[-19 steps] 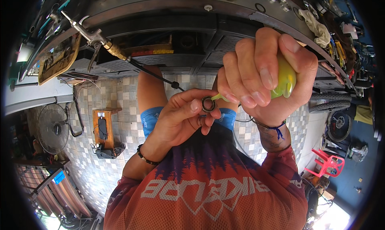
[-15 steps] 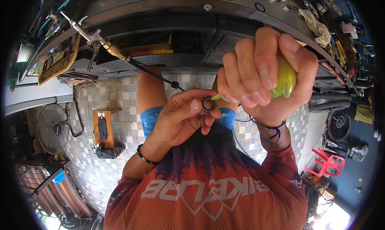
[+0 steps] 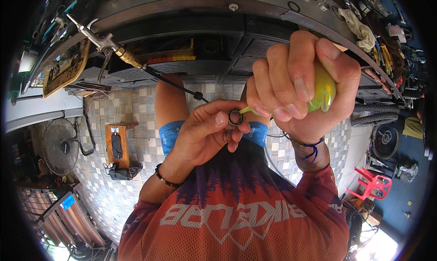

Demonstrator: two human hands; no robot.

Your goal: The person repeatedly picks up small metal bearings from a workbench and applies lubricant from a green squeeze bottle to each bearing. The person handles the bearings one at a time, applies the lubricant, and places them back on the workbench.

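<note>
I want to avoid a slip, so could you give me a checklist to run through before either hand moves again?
1. Left hand gripping the bearing: ok, held between thumb and fingers.
2. Right hand around the yellow-green bottle: ok.
3. Nozzle pointing toward the bearing: ok, at its upper right edge.
4. Nozzle touching the bearing: cannot tell, too small.
5. Fluid coming out: cannot tell.
6. Metal air gun apart from both hands: ok.

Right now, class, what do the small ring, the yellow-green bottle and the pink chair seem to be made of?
The small ring: probably metal, dark with bright rims. The yellow-green bottle looks like glossy plastic, perhaps soft, given its translucency and highlights. The pink chair seems smooth moulded plastic, evenly coloured, with openings through it.
</note>
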